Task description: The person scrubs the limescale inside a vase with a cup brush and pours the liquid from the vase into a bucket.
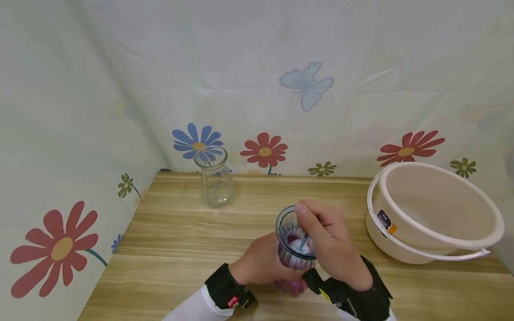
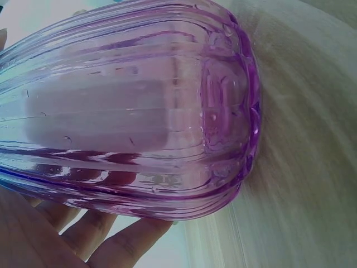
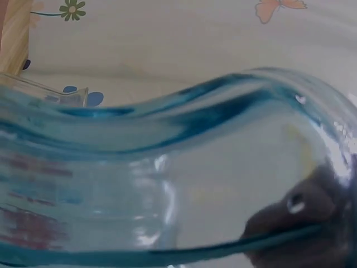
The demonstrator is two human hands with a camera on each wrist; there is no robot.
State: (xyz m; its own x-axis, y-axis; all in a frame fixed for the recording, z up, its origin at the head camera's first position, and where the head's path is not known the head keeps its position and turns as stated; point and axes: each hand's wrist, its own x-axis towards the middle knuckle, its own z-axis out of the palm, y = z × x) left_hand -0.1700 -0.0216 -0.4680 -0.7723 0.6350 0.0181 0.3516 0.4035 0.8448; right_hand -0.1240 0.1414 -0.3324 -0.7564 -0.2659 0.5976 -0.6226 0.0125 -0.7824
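A ribbed glass vase (image 1: 295, 263), blue at its rim and pink-purple at its base, is in front of me. My left hand (image 1: 261, 261) grips its side, with fingers (image 2: 125, 240) against the glass in the left wrist view. Over the mouth, my right hand (image 1: 335, 238) pinches a thin light-blue handle (image 1: 304, 242) that reaches down inside. A white mass (image 1: 298, 246) shows at the handle's lower end; its kind is unclear. Through the vase wall (image 2: 223, 111) appears a blurred pale block. The blue rim (image 3: 167, 134) fills much of the right wrist view.
A clear glass vase (image 1: 218, 185) stands at the back left of the wooden table (image 1: 168, 240). To the right sits a cream bucket (image 1: 401, 232) with its handle lowered. A flower-printed curtain (image 1: 241, 67) hangs behind and to the left.
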